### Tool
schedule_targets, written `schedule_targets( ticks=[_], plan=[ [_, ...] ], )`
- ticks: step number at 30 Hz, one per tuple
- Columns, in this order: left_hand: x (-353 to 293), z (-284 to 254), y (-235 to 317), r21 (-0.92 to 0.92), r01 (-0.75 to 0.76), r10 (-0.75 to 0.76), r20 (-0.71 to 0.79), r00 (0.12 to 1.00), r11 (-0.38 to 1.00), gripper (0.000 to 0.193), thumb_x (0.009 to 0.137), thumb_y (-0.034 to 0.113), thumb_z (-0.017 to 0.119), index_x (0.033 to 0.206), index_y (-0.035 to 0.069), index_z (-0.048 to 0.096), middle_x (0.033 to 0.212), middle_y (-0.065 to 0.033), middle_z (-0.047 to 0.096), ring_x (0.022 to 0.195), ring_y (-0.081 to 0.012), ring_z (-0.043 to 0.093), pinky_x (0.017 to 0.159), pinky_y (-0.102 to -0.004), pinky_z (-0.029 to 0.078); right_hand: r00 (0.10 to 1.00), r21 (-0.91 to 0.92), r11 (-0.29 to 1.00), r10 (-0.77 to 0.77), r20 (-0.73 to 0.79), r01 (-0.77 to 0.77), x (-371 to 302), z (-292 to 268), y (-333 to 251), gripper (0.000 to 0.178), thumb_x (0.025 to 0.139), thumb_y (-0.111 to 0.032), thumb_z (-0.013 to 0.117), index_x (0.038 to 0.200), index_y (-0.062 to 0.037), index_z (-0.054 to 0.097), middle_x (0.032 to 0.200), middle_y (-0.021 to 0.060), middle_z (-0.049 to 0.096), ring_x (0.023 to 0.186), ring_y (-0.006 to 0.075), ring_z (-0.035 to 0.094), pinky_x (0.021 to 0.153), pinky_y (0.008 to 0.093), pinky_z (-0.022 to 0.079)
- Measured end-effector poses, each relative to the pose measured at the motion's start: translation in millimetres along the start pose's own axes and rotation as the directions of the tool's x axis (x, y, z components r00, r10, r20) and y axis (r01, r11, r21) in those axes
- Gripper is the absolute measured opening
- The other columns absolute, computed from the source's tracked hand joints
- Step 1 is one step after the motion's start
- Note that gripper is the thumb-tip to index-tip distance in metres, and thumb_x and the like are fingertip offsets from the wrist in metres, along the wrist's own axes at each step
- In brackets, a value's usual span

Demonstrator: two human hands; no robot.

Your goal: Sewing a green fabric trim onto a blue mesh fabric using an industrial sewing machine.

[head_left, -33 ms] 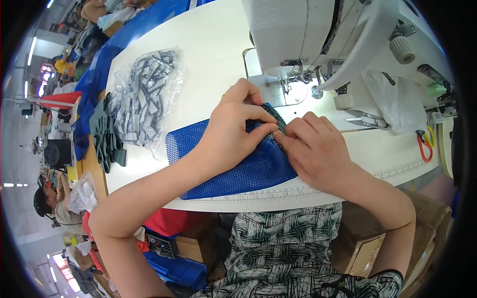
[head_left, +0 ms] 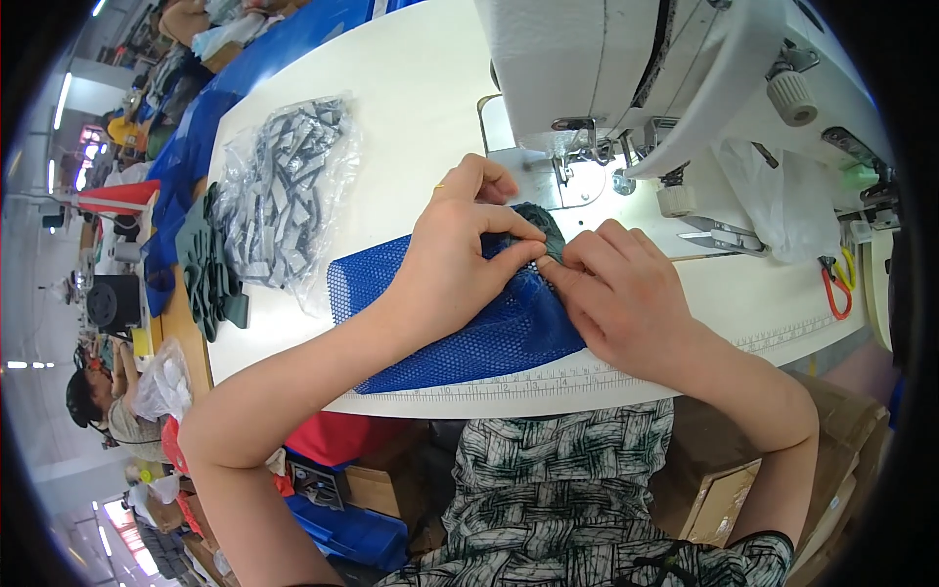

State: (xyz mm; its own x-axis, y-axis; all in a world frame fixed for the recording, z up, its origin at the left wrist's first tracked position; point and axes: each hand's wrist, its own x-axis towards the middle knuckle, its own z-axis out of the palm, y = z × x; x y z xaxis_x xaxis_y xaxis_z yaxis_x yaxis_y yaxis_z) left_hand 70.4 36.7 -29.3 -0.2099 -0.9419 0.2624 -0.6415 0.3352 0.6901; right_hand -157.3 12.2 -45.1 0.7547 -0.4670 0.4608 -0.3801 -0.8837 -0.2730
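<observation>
A piece of blue mesh fabric (head_left: 421, 364) lies on the white table in front of me, beneath both hands. Along its far edge runs a dark green fabric strip (head_left: 540, 221), curled where it meets the mesh. My left hand (head_left: 455, 249) pinches the edge between thumb and index finger, its other fingers bent above. Close against it, my right hand (head_left: 621, 298) also pinches the edge, thumb and fingertips nearly touching the left ones. Just beyond the fabric are the needle and presser foot (head_left: 562, 171) of a white sewing machine (head_left: 567, 64).
A clear bag of grey and white tags (head_left: 293, 186) lies on the left, beside dark green fabric pieces (head_left: 203, 264). Metal snips (head_left: 724, 235), a plastic bag (head_left: 768, 201) and red-and-yellow-handled scissors (head_left: 836, 293) are at right. A ruler strip (head_left: 509, 384) follows the near edge. Another person (head_left: 112, 396) sits far left.
The green strip has bulged up and curled over beyond my fingertips. My left hand's upper fingers have come off it slightly, while both pinches stay in place.
</observation>
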Motion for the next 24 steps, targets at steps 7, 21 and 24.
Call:
schedule_targets(
  ticks=[7,21,24],
  plan=[
    [-1.2,-4.1,-6.6,-0.060,0.099,-0.095,0.060,0.994,0.993,0.017,0.083,0.001,0.084,0.100,0.005,0.082,0.120,-0.0105,0.068,0.108,-0.0239,0.066,0.095,-0.0334,0.055,0.980,0.457,0.874,0.196,-0.024,-0.164,-8.3,-1.7,16.7,0.027,0.081,-0.003,0.073,0.108,-0.0063,0.076,0.100,0.0060,0.065,0.087,0.0259,0.061,0.075,0.0388,0.049],
    [-5.3,1.9,-6.0,-0.064,0.063,-0.063,0.000,0.998,0.996,0.020,0.087,-0.003,0.077,0.105,0.002,0.081,0.119,-0.0121,0.069,0.108,-0.0249,0.068,0.094,-0.0333,0.055,0.998,-0.087,0.995,0.047,-0.042,-0.051,-1.8,2.6,-0.4,0.036,0.082,-0.017,0.079,0.117,-0.0073,0.075,0.108,0.0036,0.064,0.102,0.0237,0.060,0.081,0.0383,0.050],
    [-4.1,9.4,-6.3,-0.076,0.041,-0.046,-0.071,0.996,0.996,0.016,0.085,0.000,0.077,0.100,0.004,0.082,0.114,-0.0117,0.068,0.107,-0.0289,0.065,0.089,-0.0367,0.054,0.992,-0.155,0.981,-0.123,-0.041,0.115,-1.7,1.1,5.4,0.035,0.081,-0.014,0.077,0.116,-0.0063,0.075,0.115,0.0021,0.066,0.111,0.0235,0.061,0.086,0.0387,0.050]
  ],
)
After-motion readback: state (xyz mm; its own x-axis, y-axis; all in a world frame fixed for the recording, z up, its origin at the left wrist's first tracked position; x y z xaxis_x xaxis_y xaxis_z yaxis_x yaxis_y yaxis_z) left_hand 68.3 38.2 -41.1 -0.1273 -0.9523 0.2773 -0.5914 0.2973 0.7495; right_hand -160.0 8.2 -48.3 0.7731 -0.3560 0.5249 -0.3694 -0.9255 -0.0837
